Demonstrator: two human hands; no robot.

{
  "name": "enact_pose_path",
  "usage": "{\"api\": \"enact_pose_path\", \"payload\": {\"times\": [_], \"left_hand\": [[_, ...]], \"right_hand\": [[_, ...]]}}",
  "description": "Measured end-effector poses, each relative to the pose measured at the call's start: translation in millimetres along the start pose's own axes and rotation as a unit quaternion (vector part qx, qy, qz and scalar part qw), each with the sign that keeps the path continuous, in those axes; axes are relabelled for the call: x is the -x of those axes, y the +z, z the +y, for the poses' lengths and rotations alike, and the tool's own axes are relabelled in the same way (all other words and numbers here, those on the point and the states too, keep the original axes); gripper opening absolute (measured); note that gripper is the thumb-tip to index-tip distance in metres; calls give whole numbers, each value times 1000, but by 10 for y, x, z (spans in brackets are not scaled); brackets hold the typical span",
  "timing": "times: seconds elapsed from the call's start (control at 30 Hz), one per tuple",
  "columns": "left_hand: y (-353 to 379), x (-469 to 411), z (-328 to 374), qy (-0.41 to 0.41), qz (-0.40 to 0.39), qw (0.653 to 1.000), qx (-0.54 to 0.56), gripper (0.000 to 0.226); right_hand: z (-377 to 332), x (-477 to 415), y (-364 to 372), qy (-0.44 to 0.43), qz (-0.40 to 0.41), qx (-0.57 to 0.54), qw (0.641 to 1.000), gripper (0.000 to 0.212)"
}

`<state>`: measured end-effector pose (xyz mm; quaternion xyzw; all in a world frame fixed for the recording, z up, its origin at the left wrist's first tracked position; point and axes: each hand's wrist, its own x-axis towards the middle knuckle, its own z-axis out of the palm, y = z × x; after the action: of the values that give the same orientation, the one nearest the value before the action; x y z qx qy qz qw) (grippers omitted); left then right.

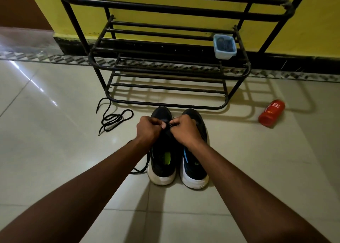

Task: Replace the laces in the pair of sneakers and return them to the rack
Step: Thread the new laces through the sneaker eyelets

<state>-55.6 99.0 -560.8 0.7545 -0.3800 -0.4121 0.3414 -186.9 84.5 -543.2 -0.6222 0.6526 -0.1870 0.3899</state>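
While both sneakers stand side by side on the floor (55,150), toes toward the rack (165,67), the left hand (148,129) and right hand (185,131) each pinch a lace (168,125) over the left sneaker (161,161). The right sneaker (195,169) touches it. A loose lace (112,118) lies at ten o'clock.

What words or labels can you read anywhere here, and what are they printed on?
"FOAM BODY WASH": white print on the orange bottle lying on the floor right of the rack.
A second line of print along the same bottle: too blurred to read.
The sneakers, blue tub and rack show no readable text.
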Motion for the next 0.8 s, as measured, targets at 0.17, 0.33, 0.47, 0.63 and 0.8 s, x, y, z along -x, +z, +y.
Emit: {"api": "enact_pose_path", "payload": {"times": [0.17,0.33,0.47,0.63,0.8], "left_hand": [[98,55,78,20,31,995,-88,11],[98,46,80,-19,45,996,-78,10],[110,52,97,-36,62,995,-64,10],[126,74,112,-2,51,993,-103,14],[51,48,92,32,23,991,-128,14]], "right_hand": [[-22,8,-31,3,1,-6,1000,32],[-36,38,-29,6,-1,-8,1000,33],[-49,54,-39,10,-3,-21,1000,29],[-60,50,-32,11,1,-8,1000,30],[-63,65,-43,12,1,-13,1000,29]]}}
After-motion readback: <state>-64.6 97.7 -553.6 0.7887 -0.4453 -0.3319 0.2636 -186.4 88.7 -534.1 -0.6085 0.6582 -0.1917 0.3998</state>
